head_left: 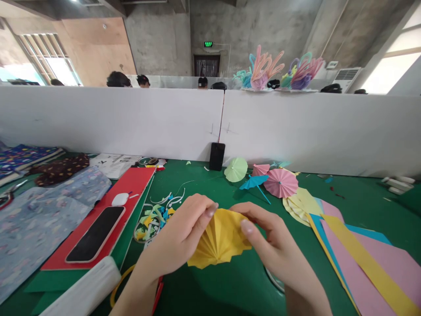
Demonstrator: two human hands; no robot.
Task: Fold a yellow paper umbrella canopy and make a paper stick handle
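Observation:
A yellow pleated paper fan (219,240), folded like a small umbrella top, is held over the green table (362,197). My left hand (179,239) pinches its upper left edge with thumb and fingers closed on the paper. My right hand (272,243) grips the upper right edge, thumb on top. Finished paper umbrellas lie beyond: a green one (236,169), a blue one (255,182) and a pink one (280,182).
A phone (95,234) lies on a red sheet (131,184) at left, next to patterned fabric (39,210). Paper scraps (153,217) sit near my left hand. Coloured paper sheets (358,259) fan out at right. A white partition (131,118) backs the table, a black phone (217,156) leaning on it.

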